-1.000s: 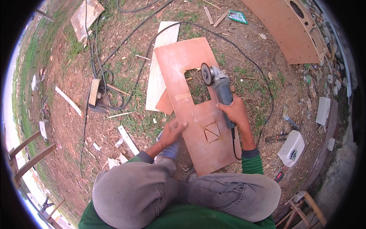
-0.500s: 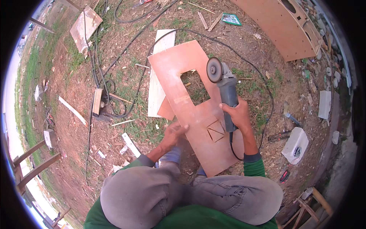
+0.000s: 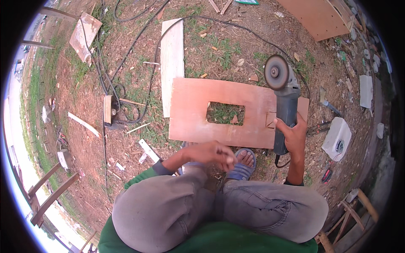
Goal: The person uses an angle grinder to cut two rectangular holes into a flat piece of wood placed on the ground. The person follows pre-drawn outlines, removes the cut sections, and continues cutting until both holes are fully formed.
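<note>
My right hand (image 3: 294, 134) is wrapped round the dark grey body of an angle grinder (image 3: 286, 111), held upright with its round disc (image 3: 276, 72) at the top. Beneath the grinder, a reddish plywood board (image 3: 192, 99) lies crosswise on the ground. Near its middle is a rectangular cut-out, and a smaller square outline with crossing cuts shows toward the right, partly hidden by the grinder. My left hand (image 3: 211, 154) hovers at the board's near edge, above my sandalled feet. Its fingers are loosely bent and apart, with nothing in them.
A pale plank (image 3: 172, 63) lies beyond the board's left end. Black cables (image 3: 139, 36) wind over the grass to a wooden block (image 3: 109, 110) on the left. A white container (image 3: 336, 139) and a red-and-black tool (image 3: 326, 175) lie at right; a large plywood piece (image 3: 316, 19) stands far right.
The plywood board has turned from a slant to lying crosswise, nearer to me. My left hand has let go of its edge. The grinder has moved right and nearer in my right hand.
</note>
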Demonstrator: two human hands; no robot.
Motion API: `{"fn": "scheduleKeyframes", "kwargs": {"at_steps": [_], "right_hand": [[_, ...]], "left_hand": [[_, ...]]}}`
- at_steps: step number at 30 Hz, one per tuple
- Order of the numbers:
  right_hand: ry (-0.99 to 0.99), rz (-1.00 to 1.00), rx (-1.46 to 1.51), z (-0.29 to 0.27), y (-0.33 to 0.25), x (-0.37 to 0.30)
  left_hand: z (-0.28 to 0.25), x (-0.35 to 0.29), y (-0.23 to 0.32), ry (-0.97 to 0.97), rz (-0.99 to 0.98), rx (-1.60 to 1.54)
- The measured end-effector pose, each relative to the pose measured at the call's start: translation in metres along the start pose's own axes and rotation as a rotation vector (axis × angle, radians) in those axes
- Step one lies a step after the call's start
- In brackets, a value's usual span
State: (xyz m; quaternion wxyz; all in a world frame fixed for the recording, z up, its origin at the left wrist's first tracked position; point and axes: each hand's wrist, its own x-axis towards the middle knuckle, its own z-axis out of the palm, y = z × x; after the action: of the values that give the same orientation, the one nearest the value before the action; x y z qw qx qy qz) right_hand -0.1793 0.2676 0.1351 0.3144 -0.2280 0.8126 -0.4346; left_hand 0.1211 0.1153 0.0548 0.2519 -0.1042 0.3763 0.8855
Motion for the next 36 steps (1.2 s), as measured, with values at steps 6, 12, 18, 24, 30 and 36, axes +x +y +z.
{"fn": "scheduleKeyframes", "kwargs": {"at_steps": [6, 12, 18, 24, 30, 36], "right_hand": [[-0.038, 0.174, 0.178, -0.004, 0.027, -0.047], [0.040, 0.157, 0.112, 0.024, 0.055, -0.072], [0.001, 0.044, 0.016, 0.036, 0.056, -0.082], [-0.052, 0.039, 0.142, 0.043, 0.052, -0.086], [-0.101, 0.037, -0.130, 0.051, 0.044, -0.072], [-0.191, 0.093, -0.238, 0.071, 0.053, -0.070]], "left_hand": [[-0.077, -0.070, 0.014, 1.757, -0.072, 1.163], [-0.074, -0.050, -0.034, 1.628, 0.160, 0.289], [-0.078, -0.056, -0.011, 1.595, 0.338, 0.186], [-0.076, -0.059, -0.032, 1.648, 0.717, 0.058], [-0.039, 0.001, -0.073, 1.582, 0.508, 0.012], [-0.018, 0.013, -0.091, 1.526, 0.542, 0.276]]}}
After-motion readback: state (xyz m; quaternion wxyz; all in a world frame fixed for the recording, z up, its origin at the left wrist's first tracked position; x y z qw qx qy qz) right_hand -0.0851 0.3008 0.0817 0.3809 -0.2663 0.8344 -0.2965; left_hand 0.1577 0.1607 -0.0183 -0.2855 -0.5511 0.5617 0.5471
